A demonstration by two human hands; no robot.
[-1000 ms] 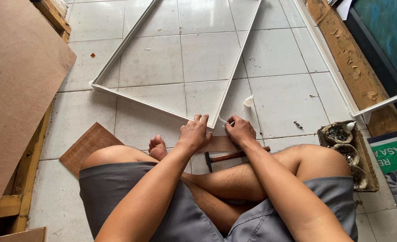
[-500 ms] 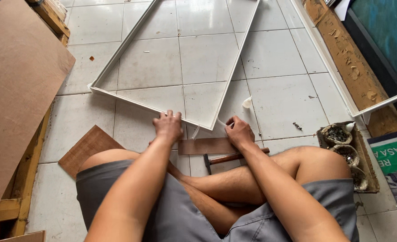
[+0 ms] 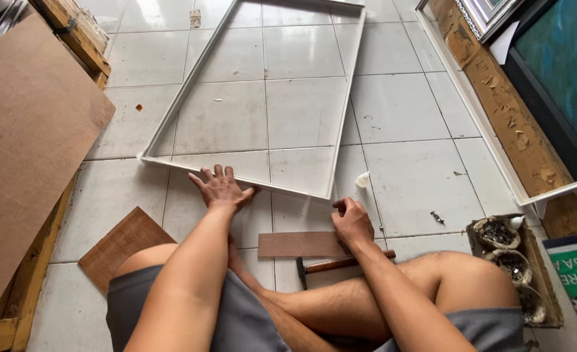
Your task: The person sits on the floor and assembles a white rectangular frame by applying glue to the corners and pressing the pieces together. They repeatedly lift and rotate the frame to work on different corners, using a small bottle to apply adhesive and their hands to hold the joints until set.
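Floor [image 3: 406, 111]: pale tiles; everything here lies on it.

Board [image 3: 28, 156]: large brown sheet, far left of the left grip, resting on a wooden rail.

Frame [image 3: 262, 85]: white, rectangular, lying flat; long axis runs away from the person, tilted toward the upper right. Its near short rail sits right at both grips, and its near right corner lies just beyond the right grip.

Left hand [image 3: 222, 189]: arm stretched forward, palm down, fingers spread wide, pressed flat at the near rail. Grip open, nothing held.

Right hand [image 3: 352, 221]: arm crossing over the knee, fingers curled in, just short of the frame's corner. Grip loosely closed; whether it pinches something small cannot be told.

Tray [image 3: 530, 261]: wooden, holding grimy round tins, well right of the right grip.

Panel [image 3: 122, 244]: dark brown, below and left of the left grip, partly under the thigh.

Strip [image 3: 298, 244]: brown, thin, lying crosswise, touching the right grip's wrist side.

Hammer [image 3: 331, 266]: just below the strip, handle running right, partly hidden by the forearm.

White scrap [image 3: 363, 179]: just above the right grip.
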